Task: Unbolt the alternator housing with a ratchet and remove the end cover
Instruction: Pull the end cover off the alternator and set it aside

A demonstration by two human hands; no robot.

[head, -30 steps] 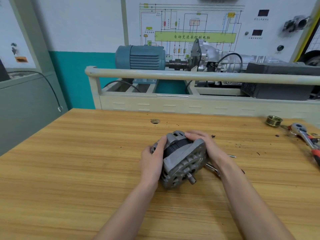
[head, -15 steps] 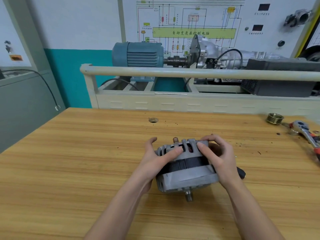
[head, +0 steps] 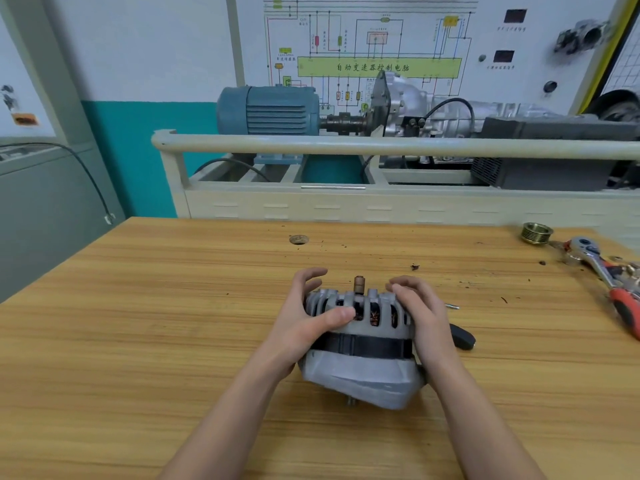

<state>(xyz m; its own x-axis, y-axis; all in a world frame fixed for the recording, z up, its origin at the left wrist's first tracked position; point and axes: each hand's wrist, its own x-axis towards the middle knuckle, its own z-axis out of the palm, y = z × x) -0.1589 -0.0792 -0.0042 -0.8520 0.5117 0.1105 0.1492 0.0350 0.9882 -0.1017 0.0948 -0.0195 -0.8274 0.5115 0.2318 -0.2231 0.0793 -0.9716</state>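
Both hands are gripping the alternator (head: pixel 360 344), which is sitting on the wooden desk (head: pixel 138 341) near its middle. Left hand (head: pixel 304 323) is clasping the housing's left side, its thumb lying across the slotted end cover (head: pixel 363 311) and its fingers curling over the far edge. Right hand (head: pixel 424 317) is wrapping the right side, fingers bent over the top of the same slotted casting. Between the two hands a short brown shaft end (head: pixel 359 284) is sticking up from the far side of the cover, and copper windings are showing through the slots. A black band is running round the alternator's middle, with the smoother grey half facing the camera.

Just right of the right hand a black handle (head: pixel 462 337) is lying on the desk, partly hidden by the wrist. Well apart, at the desk's far right corner, a ratchet (head: pixel 602 268) with a red and black grip is lying beside a brass-coloured ribbed pulley (head: pixel 536 232). Beyond the desk a blue-grey electric motor (head: pixel 268 110) is standing on a training rig in front of a wiring diagram board (head: pixel 367 46).
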